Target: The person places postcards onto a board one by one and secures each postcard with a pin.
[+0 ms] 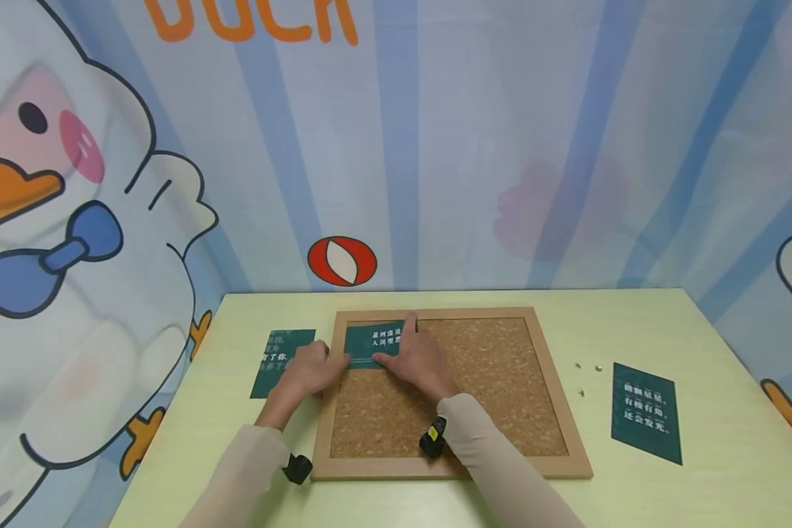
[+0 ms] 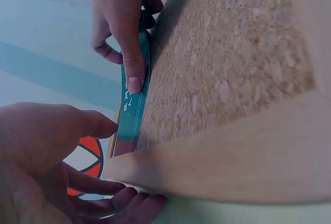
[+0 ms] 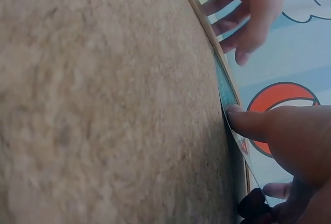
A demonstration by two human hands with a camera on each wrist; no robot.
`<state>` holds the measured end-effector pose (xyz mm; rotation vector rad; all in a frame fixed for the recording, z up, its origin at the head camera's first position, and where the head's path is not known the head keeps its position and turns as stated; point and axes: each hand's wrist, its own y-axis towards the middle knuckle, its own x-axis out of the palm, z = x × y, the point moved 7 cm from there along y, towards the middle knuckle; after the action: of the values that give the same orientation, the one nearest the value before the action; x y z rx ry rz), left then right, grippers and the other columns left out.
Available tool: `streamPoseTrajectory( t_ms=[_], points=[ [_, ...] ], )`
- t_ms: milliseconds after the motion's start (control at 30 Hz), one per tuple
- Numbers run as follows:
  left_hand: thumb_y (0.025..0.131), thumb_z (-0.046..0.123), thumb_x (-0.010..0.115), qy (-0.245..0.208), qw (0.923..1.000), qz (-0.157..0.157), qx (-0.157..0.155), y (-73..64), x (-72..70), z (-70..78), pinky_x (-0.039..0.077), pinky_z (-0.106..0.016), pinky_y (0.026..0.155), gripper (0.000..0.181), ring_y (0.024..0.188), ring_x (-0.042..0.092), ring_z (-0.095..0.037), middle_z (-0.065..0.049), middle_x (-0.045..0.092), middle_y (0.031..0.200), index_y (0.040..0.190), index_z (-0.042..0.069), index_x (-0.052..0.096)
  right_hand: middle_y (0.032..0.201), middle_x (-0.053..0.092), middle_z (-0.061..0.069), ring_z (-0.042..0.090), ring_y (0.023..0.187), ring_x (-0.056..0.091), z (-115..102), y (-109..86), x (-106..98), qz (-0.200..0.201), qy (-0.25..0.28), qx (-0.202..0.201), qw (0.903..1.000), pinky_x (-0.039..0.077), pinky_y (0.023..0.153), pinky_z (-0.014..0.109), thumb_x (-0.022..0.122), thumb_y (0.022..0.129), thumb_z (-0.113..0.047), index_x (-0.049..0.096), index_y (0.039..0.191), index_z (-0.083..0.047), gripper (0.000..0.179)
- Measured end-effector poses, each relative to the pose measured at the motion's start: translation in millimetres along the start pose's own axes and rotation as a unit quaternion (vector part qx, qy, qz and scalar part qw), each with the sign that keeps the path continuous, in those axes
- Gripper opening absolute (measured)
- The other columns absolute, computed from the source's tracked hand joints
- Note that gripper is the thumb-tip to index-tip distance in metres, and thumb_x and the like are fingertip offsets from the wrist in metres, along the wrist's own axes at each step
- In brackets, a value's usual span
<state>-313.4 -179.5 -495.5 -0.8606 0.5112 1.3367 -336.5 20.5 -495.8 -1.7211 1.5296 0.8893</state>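
A green card with white writing lies at the upper left corner of a wood-framed cork board. My right hand pinches its right part, thumb on the front face and fingers at the far edge, seen in the right wrist view, where the card bends slightly off the cork. My left hand is at the frame's left side. In the left wrist view its thumb points at the card's left end, while its loosely extended fingers lie along the frame's outer edge.
A second green card is left of the board, partly behind my left hand. Another green card lies to the right. Between it and the board are several small metallic pins. A printed cloth backdrop rises behind the table.
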Motion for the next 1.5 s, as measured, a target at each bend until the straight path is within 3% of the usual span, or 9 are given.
streamPoseTrajectory(
  t_ms=[200, 467, 700, 833, 933, 1033, 1133, 1300, 1500],
  points=[
    [0.097, 0.047, 0.067, 0.056, 0.9981, 0.019, -0.02, 7.7, 0.3, 6.1, 0.047, -0.034, 0.047, 0.048, 0.055, 0.063, -0.024, -0.013, 0.06, 0.074, 0.1, 0.0, 0.06, 0.064, 0.056, 0.007, 0.019, 0.053, 0.055, 0, 1.8, 3, -0.009, -0.059, -0.002, 0.9982, 0.041, 0.047, 0.034, 0.077, 0.087, -0.061, 0.037, 0.147, -0.002, 0.093],
    [0.095, 0.049, 0.07, 0.085, 0.9954, 0.025, -0.036, 11.5, 1.8, 10.8, 0.047, -0.034, 0.048, 0.053, 0.054, 0.064, -0.025, -0.013, 0.061, 0.072, 0.103, -0.002, 0.06, 0.059, 0.052, 0.007, 0.019, 0.047, 0.052, -3, -0.4, 2, 0.0, -0.124, -0.022, 0.992, 0.038, 0.041, 0.033, 0.071, 0.089, -0.067, 0.04, 0.147, -0.004, 0.091],
    [0.094, 0.048, 0.073, 0.094, 0.9944, 0.027, -0.04, 13.3, 2.4, 10.5, 0.049, -0.04, 0.057, 0.059, 0.06, 0.064, -0.026, -0.014, 0.06, 0.077, 0.114, -0.005, 0.059, 0.061, 0.053, 0.009, 0.02, 0.047, 0.052, -5, -2.9, -1, 0.01, -0.161, -0.034, 0.9863, 0.041, 0.04, 0.033, 0.068, 0.089, -0.07, 0.047, 0.138, -0.008, 0.081],
    [0.093, 0.048, 0.074, 0.094, 0.9942, 0.027, -0.044, 14.1, 1.9, 9.5, 0.05, -0.042, 0.061, 0.062, 0.061, 0.065, -0.026, -0.015, 0.06, 0.078, 0.118, -0.006, 0.057, 0.077, 0.064, 0.015, 0.024, 0.058, 0.062, -5, -3.0, 0, -0.001, -0.19, -0.029, 0.9813, 0.049, 0.045, 0.035, 0.061, 0.091, -0.074, 0.045, 0.151, -0.012, 0.087],
    [0.092, 0.049, 0.075, 0.094, 0.9941, 0.028, -0.047, 14.1, 1.8, 9.0, 0.05, -0.044, 0.063, 0.064, 0.062, 0.064, -0.027, -0.015, 0.06, 0.079, 0.119, -0.006, 0.057, 0.098, 0.07, 0.02, 0.031, 0.082, 0.069, -5, -4.1, 0, -0.001, -0.221, -0.032, 0.9747, 0.056, 0.056, 0.038, 0.056, 0.092, -0.077, 0.043, 0.157, -0.016, 0.091],
    [0.092, 0.049, 0.075, 0.093, 0.9941, 0.029, -0.048, 14.7, 1.9, 8.6, 0.05, -0.044, 0.062, 0.066, 0.061, 0.064, -0.027, -0.015, 0.06, 0.08, 0.121, -0.007, 0.056, 0.113, 0.069, 0.023, 0.036, 0.104, 0.066, -5, -5.1, -1, 0.006, -0.245, -0.043, 0.9686, 0.057, 0.078, 0.042, 0.052, 0.093, -0.078, 0.045, 0.157, -0.018, 0.089],
    [0.092, 0.049, 0.075, 0.087, 0.9945, 0.027, -0.051, 14.7, 2.3, 8.5, 0.051, -0.039, 0.057, 0.066, 0.061, 0.064, -0.026, -0.015, 0.06, 0.08, 0.121, -0.007, 0.056, 0.119, 0.066, 0.023, 0.038, 0.112, 0.061, -3, -5.3, -1, 0.011, -0.242, -0.049, 0.9691, 0.055, 0.087, 0.045, 0.052, 0.093, -0.078, 0.047, 0.157, -0.019, 0.087],
    [0.092, 0.049, 0.076, 0.081, 0.995, 0.024, -0.055, 15.4, 3.4, 7.6, 0.05, -0.034, 0.052, 0.066, 0.061, 0.064, -0.026, -0.015, 0.06, 0.08, 0.122, -0.006, 0.056, 0.127, 0.063, 0.024, 0.039, 0.116, 0.06, 2, -5.1, 0, 0.012, -0.219, -0.046, 0.9745, 0.059, 0.078, 0.046, 0.052, 0.093, -0.079, 0.046, 0.157, -0.02, 0.087],
    [0.092, 0.048, 0.076, 0.081, 0.9951, 0.027, -0.05, 14.6, 3.3, 5.9, 0.051, -0.036, 0.053, 0.065, 0.061, 0.065, -0.026, -0.015, 0.06, 0.081, 0.121, -0.006, 0.056, 0.125, 0.064, 0.024, 0.041, 0.114, 0.061, 3, -5.7, 0, 0.024, -0.209, -0.051, 0.9763, 0.059, 0.074, 0.047, 0.054, 0.092, -0.078, 0.048, 0.155, -0.019, 0.087]
  ],
)
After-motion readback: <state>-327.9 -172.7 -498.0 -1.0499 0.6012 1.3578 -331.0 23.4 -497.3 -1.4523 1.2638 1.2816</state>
